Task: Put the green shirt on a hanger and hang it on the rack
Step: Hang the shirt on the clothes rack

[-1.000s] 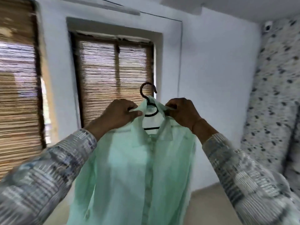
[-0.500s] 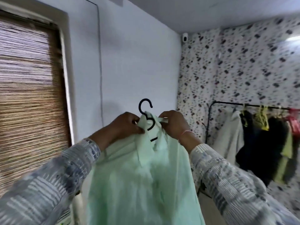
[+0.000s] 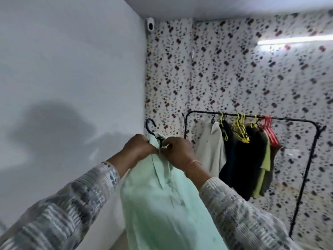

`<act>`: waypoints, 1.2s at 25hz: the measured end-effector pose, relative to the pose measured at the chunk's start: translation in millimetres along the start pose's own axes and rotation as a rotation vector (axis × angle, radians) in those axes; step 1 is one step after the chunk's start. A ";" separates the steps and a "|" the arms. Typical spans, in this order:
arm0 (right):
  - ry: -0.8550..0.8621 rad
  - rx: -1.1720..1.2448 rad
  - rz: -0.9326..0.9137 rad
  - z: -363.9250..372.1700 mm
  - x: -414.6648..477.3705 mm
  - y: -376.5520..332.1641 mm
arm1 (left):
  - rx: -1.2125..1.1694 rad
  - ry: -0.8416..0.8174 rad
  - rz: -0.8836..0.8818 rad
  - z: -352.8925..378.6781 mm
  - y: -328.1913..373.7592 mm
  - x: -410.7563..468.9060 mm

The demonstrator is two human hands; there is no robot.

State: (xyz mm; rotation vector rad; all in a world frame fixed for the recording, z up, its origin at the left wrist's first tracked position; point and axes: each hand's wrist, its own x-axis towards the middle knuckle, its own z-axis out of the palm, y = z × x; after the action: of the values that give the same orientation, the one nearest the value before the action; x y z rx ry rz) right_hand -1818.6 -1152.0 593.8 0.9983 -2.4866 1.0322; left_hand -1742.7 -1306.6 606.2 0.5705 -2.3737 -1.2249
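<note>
A pale green shirt [image 3: 162, 199] hangs on a black hanger [image 3: 150, 127] in front of me, only the hook and neck of the hanger showing above the collar. My left hand [image 3: 137, 147] pinches the collar on the left side of the hanger neck. My right hand [image 3: 177, 150] pinches the collar on the right, close against the left hand. The black clothes rack [image 3: 310, 159] stands further back to the right, against the speckled wall.
The rack's bar [image 3: 198, 112] carries a white garment [image 3: 210, 150], dark clothes [image 3: 241, 159], an olive top, yellow hangers [image 3: 240, 129] and red hangers [image 3: 269, 130]. A plain white wall is on the left. A small camera [image 3: 150, 26] sits in the ceiling corner.
The view has swung right from the window to the rack. My two hands have drawn closer together on the collar, and the shirt has turned side-on.
</note>
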 end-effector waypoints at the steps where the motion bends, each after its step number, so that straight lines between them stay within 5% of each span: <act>1: -0.030 0.043 0.026 9.8 23.5 10.4 | -0.031 -0.017 0.003 9.0 3.0 31.2; 10: 0.036 0.569 0.346 66.4 195.1 136.9 | -0.329 -0.079 0.012 136.9 14.8 253.7; 20: 0.155 0.544 0.468 78.3 383.1 293.1 | -0.484 -0.413 -0.034 249.5 49.8 475.8; 30: 0.325 0.462 0.615 99.3 568.4 418.9 | -0.387 -0.608 0.051 333.7 53.0 702.6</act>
State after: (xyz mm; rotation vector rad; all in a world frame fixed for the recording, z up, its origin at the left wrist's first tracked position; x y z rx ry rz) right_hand -2517.9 -1290.3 576.9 0.0971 -2.3583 1.8386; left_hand -2512.8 -1427.0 590.2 0.0029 -2.4660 -1.9878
